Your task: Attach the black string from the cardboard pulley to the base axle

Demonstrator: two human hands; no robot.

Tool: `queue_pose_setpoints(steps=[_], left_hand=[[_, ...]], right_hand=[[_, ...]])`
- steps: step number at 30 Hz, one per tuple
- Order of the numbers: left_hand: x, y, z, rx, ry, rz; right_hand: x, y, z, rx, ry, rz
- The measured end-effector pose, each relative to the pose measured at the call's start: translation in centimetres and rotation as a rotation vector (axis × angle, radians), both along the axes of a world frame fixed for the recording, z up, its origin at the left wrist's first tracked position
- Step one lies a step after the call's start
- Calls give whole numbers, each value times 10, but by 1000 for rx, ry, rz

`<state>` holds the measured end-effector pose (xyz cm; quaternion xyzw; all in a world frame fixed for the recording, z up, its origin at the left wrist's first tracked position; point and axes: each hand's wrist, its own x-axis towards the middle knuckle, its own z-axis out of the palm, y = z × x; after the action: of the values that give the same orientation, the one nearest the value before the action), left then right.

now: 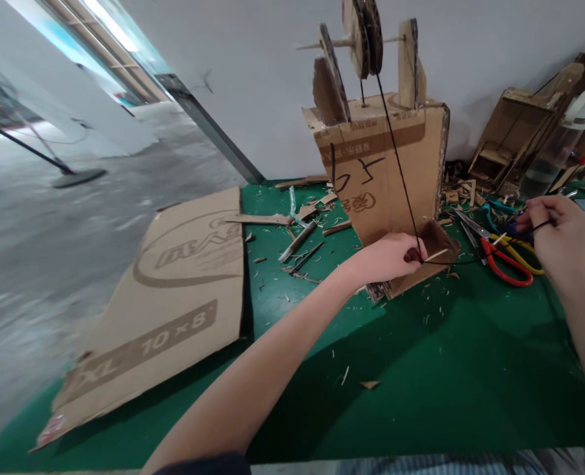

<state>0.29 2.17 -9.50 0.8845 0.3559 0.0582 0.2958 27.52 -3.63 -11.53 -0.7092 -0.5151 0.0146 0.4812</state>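
Note:
A tall cardboard box structure [386, 178] stands on the green table, with a cardboard pulley wheel [364, 36] on a stick axle at its top. Black string [396, 138] runs from the wheel down to my left hand [396, 256], whose fingers are pinched on it at the small cardboard tray [435, 244] at the base. A thin wooden stick pokes out by those fingertips. To the right, my right hand [562, 234] is closed on the same string, which stretches between both hands. Red-handled scissors [507, 267] and yellow-handled scissors [520, 254] lie beneath the string.
A flat cardboard sheet [188, 290] lies at the left, overhanging the table. Cardboard scraps [297, 241] litter the green tabletop [421, 396]. Behind my right hand stand a clear bottle [559, 145] and another cardboard structure [514, 135]. A white wall [252, 79] rises behind the table.

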Motion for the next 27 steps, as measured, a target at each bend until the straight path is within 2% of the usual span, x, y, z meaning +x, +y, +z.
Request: queue_pose_setpoints(steps=[2, 5, 7, 9, 12, 17, 19, 21, 23, 25, 27], left_hand=[[0, 0, 0, -15, -2, 4], [0, -1, 2, -25, 6, 11], [1, -2, 3, -21, 2, 8], [1, -3, 4, -26, -5, 6], [2, -5, 6, -32, 3, 18], [2, -4, 6, -54, -5, 30], [1, -2, 5, -75, -20, 33], [0, 1, 5, -100, -25, 30], [-1, 2, 5, -109, -17, 24], [-2, 3, 7, -97, 0, 19], [-2, 4, 8, -73, 16, 12]], right_hand=[[3, 0, -3, -114, -87, 117], [4, -3, -10, -326, -539, 383], [3, -7, -14, -346, -793, 469], [0, -12, -15, -303, -971, 396], [-4, -23, -11, -272, -1108, 221], [-7, -40, 10, -314, -1130, -29], [-11, -41, 21, -209, -1029, -177], [-23, -39, 30, 18, -825, -293], [-44, -35, 37, 222, -706, -196], [-65, -29, 39, 290, -669, 25], [-67, -29, 36, 347, -646, 92]])
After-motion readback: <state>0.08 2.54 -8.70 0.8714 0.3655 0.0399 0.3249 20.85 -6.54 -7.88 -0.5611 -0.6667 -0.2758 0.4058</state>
